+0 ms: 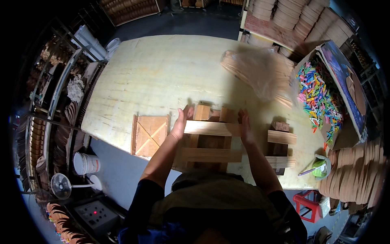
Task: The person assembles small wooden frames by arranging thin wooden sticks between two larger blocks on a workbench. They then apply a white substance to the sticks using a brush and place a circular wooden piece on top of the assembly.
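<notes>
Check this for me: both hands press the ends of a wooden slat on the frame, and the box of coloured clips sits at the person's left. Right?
Not quite. The head view shows the box of clips at the person's right. The left hand and right hand do press the ends of the slat on the frame.

Two hands being counted, left hand (180, 122) and right hand (245, 126), two slatted wooden frames being noted, one (211, 140) between the hands, one (281, 148) to the right, one square wooden panel (150, 135), one white bucket (86, 164), one fan (61, 186), one red stool (308, 203).

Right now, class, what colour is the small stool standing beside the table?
Red: the stool shows in the head view, lower right, beside the table.
</notes>
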